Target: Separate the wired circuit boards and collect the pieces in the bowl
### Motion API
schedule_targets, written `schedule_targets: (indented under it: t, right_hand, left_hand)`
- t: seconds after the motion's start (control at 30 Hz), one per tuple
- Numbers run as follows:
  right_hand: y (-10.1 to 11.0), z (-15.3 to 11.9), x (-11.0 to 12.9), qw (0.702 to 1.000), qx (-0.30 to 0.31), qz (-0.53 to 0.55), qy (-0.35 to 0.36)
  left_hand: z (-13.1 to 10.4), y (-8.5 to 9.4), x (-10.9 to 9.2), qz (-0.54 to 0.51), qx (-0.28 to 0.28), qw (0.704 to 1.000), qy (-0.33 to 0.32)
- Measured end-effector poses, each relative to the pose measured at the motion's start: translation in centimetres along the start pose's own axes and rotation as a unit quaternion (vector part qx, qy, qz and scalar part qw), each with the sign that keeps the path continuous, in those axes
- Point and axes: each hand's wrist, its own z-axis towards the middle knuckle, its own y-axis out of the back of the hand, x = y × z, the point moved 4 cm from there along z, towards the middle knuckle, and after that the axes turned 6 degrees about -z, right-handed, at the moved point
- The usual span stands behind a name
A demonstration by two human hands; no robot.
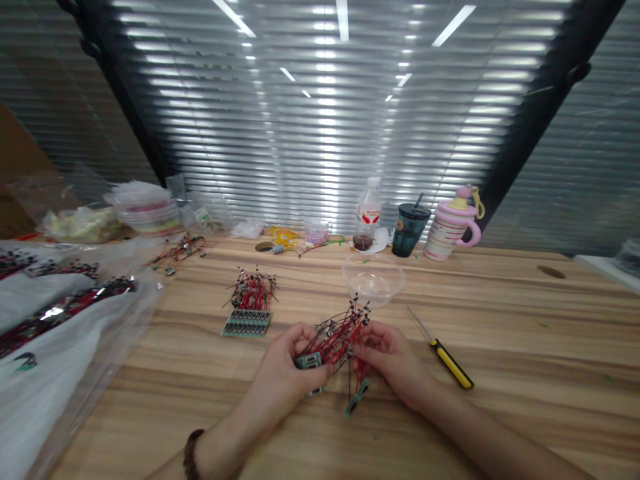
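My left hand (300, 367) is closed around a bundle of small green circuit boards (309, 361) with red and black wires (333, 337). The wires fan out toward the upper right and end in small black tips. My right hand (387, 357) pinches wires at the right side of the same bundle. Below its fingers dangles a green circuit board (358, 398), tilted, on red and black wires. To the left, a panel of joined circuit boards (247, 323) lies flat, with its wires (254, 291) heaped behind it.
A yellow-black screwdriver (451, 363) lies right of my hands. Behind them sit a clear plastic bowl (374, 283), a bottle (367, 217), a dark tumbler (409, 230) and a pink mug (450, 230). Plastic bags (65, 393) with wired parts cover the left side. Loose wired pieces (183, 250) lie farther back.
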Motion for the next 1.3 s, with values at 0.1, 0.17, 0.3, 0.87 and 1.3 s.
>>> schedule_targets:
  t: [0.1, 0.17, 0.3, 0.87, 1.3]
  right_hand:
    - [0.0, 0.1, -0.1, 1.000, 0.001, -0.003, 0.003]
    - [0.0, 0.1, -0.2, 1.000, 0.000, -0.009, 0.005]
    - [-0.1, 0.1, -0.3, 0.999, -0.017, -0.030, 0.014]
    - [0.5, 0.1, -0.1, 0.993, -0.117, -0.001, 0.027]
    - [0.5, -0.1, -0.4, 0.997, -0.071, 0.003, 0.011]
  left_hand:
    - [-0.1, -0.2, -0.1, -0.031, 0.012, 0.999, 0.010]
    - [-0.1, -0.3, -0.1, -0.059, 0.027, 0.998, 0.017]
    - [0.0, -0.4, 0.2, -0.154, 0.056, 0.985, 0.049]
    - [0.9, 1.3, -0.8, -0.053, 0.006, 0.998, 0.021]
    - [0.9, 1.5, -1.0, -0.095, 0.033, 0.994, 0.031]
